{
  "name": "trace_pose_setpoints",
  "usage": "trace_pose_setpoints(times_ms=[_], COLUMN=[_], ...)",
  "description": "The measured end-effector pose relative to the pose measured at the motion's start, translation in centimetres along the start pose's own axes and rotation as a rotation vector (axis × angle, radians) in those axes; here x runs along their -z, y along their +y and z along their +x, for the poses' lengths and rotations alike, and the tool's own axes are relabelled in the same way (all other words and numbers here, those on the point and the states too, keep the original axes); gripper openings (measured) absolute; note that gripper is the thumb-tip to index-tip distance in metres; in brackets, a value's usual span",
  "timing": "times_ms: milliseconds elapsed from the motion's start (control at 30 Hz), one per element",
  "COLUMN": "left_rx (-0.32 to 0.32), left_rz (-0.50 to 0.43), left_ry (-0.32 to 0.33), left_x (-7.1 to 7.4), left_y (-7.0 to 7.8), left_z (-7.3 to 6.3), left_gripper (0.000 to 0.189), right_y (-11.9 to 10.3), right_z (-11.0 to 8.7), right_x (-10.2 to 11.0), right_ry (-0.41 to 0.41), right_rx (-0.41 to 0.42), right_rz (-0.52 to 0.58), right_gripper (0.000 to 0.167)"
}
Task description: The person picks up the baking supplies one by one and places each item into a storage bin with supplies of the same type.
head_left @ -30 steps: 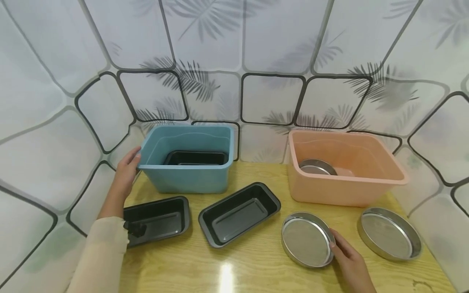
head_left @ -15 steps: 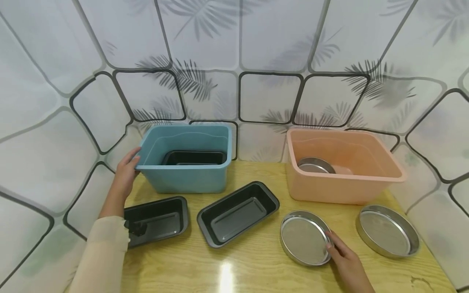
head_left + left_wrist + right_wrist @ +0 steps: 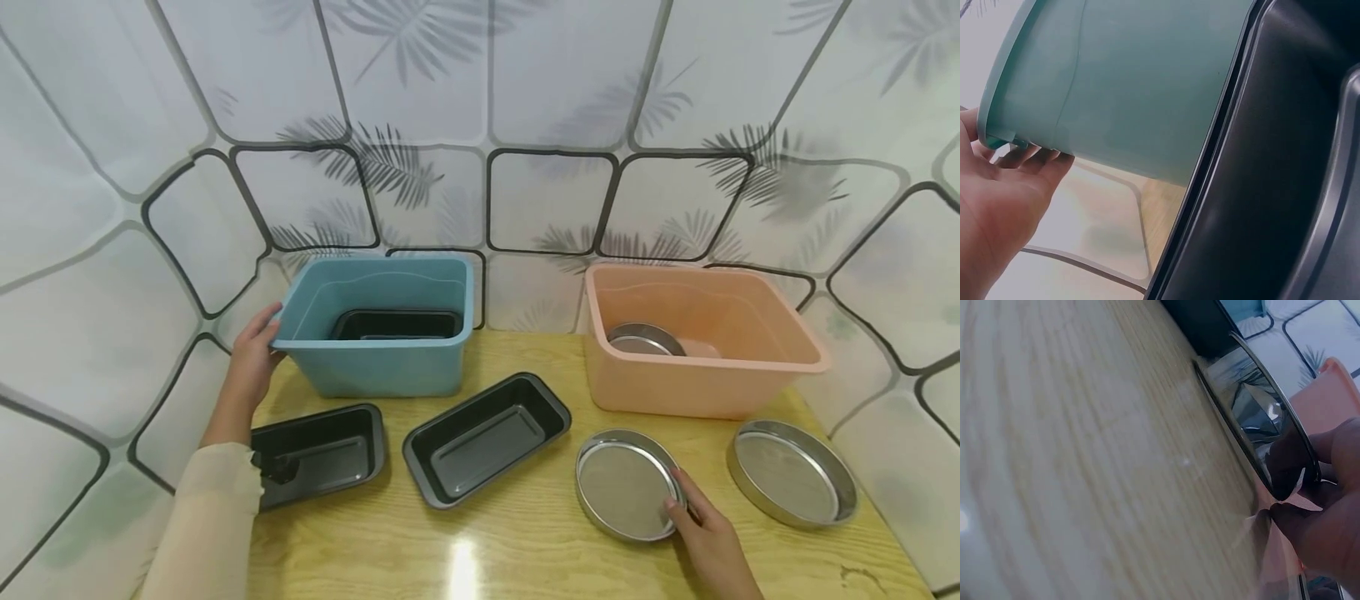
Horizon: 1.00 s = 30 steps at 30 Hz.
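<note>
My left hand grips the left rim of a blue plastic bin, its fingers curled under the lip in the left wrist view. Inside that bin sits a dark loaf pan. Two more dark loaf pans lie in front, one partly behind my left forearm and one turned at an angle. With my right hand I pinch the right edge of a round metal cake pan, thumb on the inside of its wall. Another round cake pan lies to the right.
A pink plastic bin stands at the back right with a round cake pan inside. Patterned curtain closes off the back and sides of the wooden table.
The head view has shifted very slightly. Both hands keep their hold. The round cake pan in my right hand has moved only a little, slightly away from me.
</note>
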<state>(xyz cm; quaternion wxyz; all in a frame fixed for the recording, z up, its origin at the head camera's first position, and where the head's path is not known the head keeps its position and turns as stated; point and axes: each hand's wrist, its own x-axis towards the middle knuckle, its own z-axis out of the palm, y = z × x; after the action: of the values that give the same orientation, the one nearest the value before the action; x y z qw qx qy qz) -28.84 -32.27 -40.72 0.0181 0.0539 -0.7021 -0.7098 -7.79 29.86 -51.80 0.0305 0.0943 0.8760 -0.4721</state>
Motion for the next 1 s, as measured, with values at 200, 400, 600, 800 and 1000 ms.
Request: trace_pose_setpoints(times_ms=[200,400,600,800,1000], left_rx=[-0.026,-0.032,-0.024,-0.022,-0.029], left_rz=[-0.007,-0.041,-0.068,-0.072,-0.063], left_ry=[-0.004,-0.016,-0.023,-0.027,-0.037], left_x=[0.38,0.38,0.48,0.45,0.09], left_y=[-0.35,-0.65,-0.83,-0.80,-0.58], left_z=[0.09,0.06,0.05,0.05,0.02], left_gripper=[0.054,0.054,0.054,0.054,0.054], right_y=[-0.15,-0.16,-0.19,-0.12,0.05], right_z=[-0.12,0.00,0.15,0.09,0.00], right_x=[-0.09,0.01,0.26,0.26,0.32], right_ry=[0.022,0.017,-0.030,-0.033,-0.021], right_rx=[0.065,0.033,-0.063,-0.089,-0.121], right_rz=[0.028,0.072,0.118,0.199,0.219], right_gripper=[0.063,0.065,0.069,0.068,0.070])
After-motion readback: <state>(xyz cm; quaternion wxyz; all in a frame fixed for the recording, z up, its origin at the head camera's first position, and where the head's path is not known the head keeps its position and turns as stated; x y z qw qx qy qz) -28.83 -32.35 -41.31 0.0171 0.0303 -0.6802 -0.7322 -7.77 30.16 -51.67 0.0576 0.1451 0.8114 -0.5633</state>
